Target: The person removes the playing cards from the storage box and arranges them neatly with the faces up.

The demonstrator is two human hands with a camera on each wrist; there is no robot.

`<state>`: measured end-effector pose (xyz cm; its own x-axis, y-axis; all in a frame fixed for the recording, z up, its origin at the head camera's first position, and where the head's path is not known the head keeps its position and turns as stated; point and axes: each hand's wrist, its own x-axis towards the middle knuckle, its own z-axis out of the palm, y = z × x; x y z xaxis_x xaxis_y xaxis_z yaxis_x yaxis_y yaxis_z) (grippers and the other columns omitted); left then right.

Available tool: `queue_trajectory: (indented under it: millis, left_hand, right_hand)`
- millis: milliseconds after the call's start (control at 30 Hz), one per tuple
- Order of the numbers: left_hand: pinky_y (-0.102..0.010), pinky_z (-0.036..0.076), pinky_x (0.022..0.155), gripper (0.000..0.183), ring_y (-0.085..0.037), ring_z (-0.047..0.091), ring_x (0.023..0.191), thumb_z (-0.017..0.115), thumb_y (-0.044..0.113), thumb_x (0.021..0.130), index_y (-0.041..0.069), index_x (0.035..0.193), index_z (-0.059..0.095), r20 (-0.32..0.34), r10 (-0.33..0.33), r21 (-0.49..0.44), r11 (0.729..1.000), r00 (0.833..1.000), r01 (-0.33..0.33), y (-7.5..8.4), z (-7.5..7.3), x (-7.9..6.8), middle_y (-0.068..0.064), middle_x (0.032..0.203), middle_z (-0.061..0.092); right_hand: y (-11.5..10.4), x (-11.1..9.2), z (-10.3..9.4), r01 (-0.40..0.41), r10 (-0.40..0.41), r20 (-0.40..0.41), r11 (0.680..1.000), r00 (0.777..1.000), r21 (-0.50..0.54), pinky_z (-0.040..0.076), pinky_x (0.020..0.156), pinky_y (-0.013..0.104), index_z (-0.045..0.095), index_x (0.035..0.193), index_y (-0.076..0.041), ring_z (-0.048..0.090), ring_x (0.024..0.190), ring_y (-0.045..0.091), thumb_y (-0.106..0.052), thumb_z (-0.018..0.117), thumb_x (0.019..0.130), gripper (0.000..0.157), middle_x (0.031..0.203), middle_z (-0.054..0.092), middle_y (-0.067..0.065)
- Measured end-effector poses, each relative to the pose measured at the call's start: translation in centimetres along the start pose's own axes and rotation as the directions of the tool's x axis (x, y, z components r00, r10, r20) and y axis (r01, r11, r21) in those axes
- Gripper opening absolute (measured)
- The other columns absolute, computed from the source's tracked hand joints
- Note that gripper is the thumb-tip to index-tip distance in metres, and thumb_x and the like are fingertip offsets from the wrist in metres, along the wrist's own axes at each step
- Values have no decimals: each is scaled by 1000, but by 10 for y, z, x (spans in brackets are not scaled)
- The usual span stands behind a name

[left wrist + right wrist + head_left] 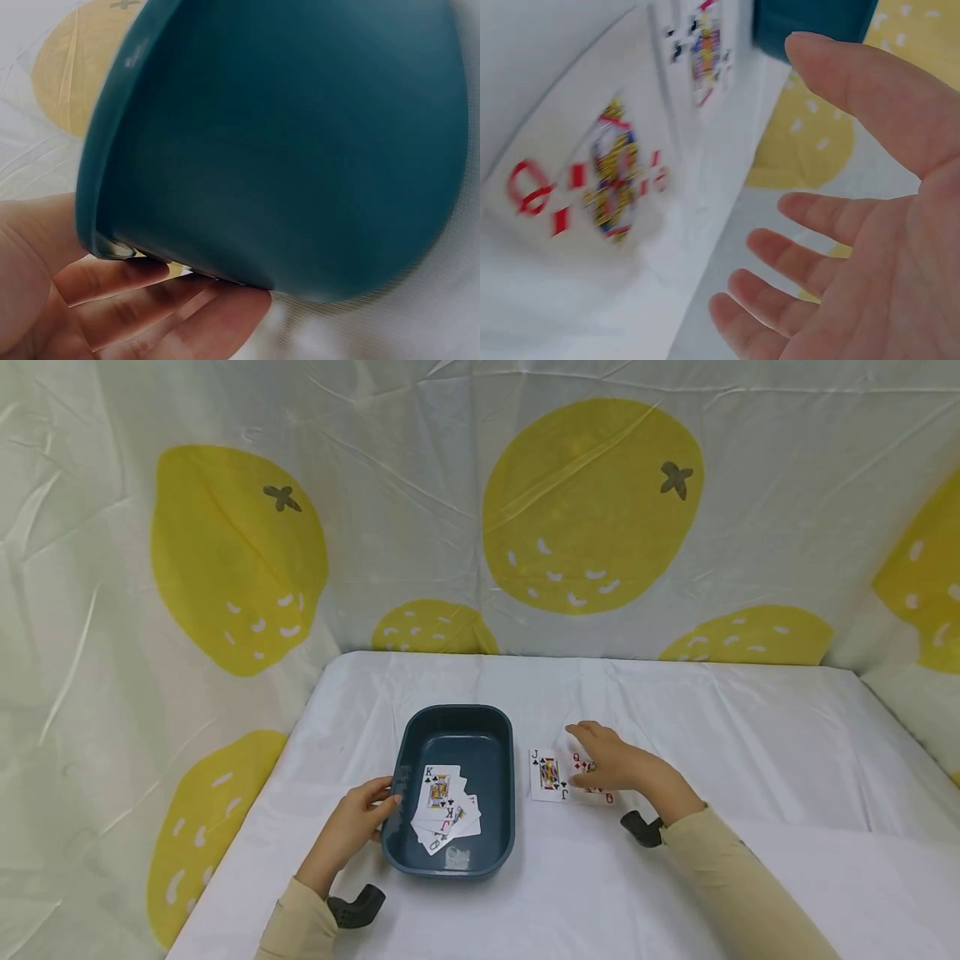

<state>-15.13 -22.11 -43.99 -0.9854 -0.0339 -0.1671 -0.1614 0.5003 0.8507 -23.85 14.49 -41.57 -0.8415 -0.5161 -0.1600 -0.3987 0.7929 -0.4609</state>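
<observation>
My left hand (358, 818) grips the left edge of a dark teal tub (465, 752), thumb at the rim and fingers against the outer wall (285, 150). Several playing cards lie overlapped inside it, with a king of clubs (438, 792) on top. To the right of the tub, a jack of clubs (549, 774) lies face up on the cloth. Beside the jack is a queen of diamonds (615, 172), partly covered by my right hand (618, 766) in the head view. That hand hovers over the queen with fingers spread and nothing held.
A white cloth (720, 727) with wrinkles covers the table. Hanging sheets printed with yellow lemons (592, 506) enclose the back and sides. Black curved pieces (358, 907) sit at both wrists.
</observation>
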Motion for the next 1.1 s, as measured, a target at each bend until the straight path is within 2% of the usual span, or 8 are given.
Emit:
queue_trajectory:
  millis: [533, 833, 1100]
  left_hand:
    - [-32, 51, 53, 39, -22, 59, 81, 59, 15, 87, 2, 123, 52, -4, 9, -11, 1000, 1000, -9, -3, 1, 1, -14, 107, 60]
    - [-31, 51, 54, 39, -21, 59, 81, 59, 16, 87, 2, 123, 53, 2, 10, -12, 1000, 1000, -10, -3, 0, 0, -13, 106, 61]
    - [-32, 50, 53, 37, -21, 59, 79, 59, 14, 87, 3, 122, 53, 1, 21, -28, 999, 1000, -21, -5, 1, 0, -13, 106, 61]
  right_hand:
    - [-73, 30, -7, 175, -176, -37, 984, 984, -37, 26, 100, 47, 23, 140, -1, 19, 129, 33, -39, 66, 79, 83, 141, 21, 19]
    - [-111, 52, 5, 232, -232, 1, 968, 973, -92, 26, 102, 39, 25, 140, -1, 21, 129, 28, -42, 66, 78, 84, 142, 23, 16]
    - [-140, 68, 20, 259, -257, 34, 958, 966, -121, 28, 101, 40, 27, 140, -5, 25, 129, 27, -43, 66, 78, 83, 142, 26, 13]
